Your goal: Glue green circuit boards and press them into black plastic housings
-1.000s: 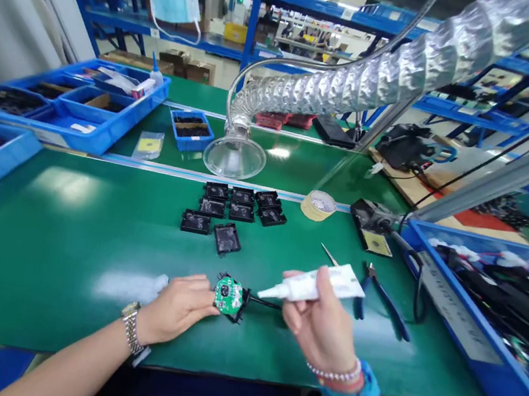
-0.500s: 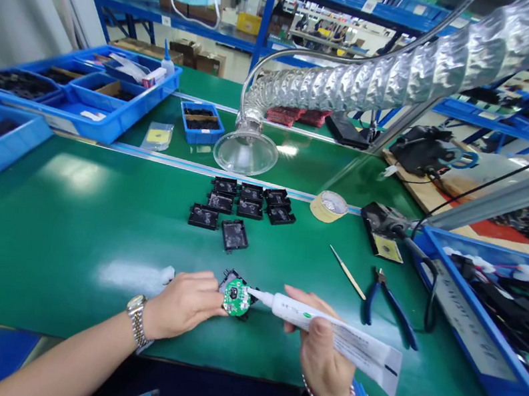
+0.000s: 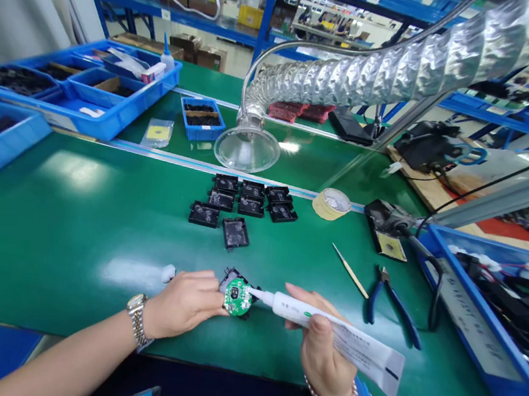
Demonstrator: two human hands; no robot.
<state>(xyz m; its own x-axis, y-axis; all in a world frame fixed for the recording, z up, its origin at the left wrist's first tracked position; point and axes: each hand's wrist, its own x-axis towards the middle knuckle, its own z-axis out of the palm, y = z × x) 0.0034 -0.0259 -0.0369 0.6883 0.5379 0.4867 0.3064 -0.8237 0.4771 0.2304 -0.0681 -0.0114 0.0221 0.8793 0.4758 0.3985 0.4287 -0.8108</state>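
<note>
Round green circuit board [image 3: 238, 297] pinched in closed grip of left hand [image 3: 183, 303], near front edge of green desk [image 3: 56, 258]. Right hand [image 3: 322, 356] gripping white squeeze tube [image 3: 338, 332], nozzle at board's rim (contact unclear). Black plastic housings [image 3: 237, 207] in rows beyond; blue-handled pliers [image 3: 391, 307] to right.

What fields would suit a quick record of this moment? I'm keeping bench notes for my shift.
Left hand: holds a green circuit board against a black housing
Right hand: holds a white adhesive tube, nozzle at the board's edge
Nearby tools: blue-handled pliers, thin wooden stick
Other parts: eight black plastic housings
Surface: green bench mat
</note>
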